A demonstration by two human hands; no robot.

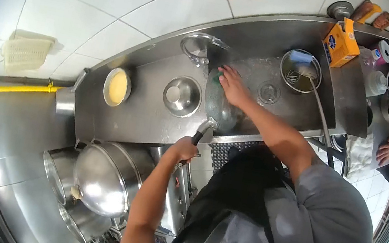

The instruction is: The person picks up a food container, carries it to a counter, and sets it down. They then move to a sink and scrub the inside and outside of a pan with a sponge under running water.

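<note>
My left hand (184, 149) is wrapped around the black grip of a sink spray nozzle (199, 135), whose metal head points into the sink. Over the sink my right hand (232, 86) presses with its fingers together on a green scouring pad (219, 77), mostly hidden under the fingertips. Beneath it lies a wet, greyish rounded vessel or tray (220, 108) that I cannot make out exactly. To the right stands a small clear glass dish (269, 92) on the basin floor. A pot (283, 80) holds a whisk, a ladle (319, 104) and a blue-handled tool (300, 57).
A steel bowl (182, 97) and a bowl of yellow liquid (117, 88) sit on the left counter. A faucet (197, 59) rises behind. Large steel pots (106, 176) stand at lower left. An orange box (342, 43) leans right. Another person's hand (388, 151) rests at far right.
</note>
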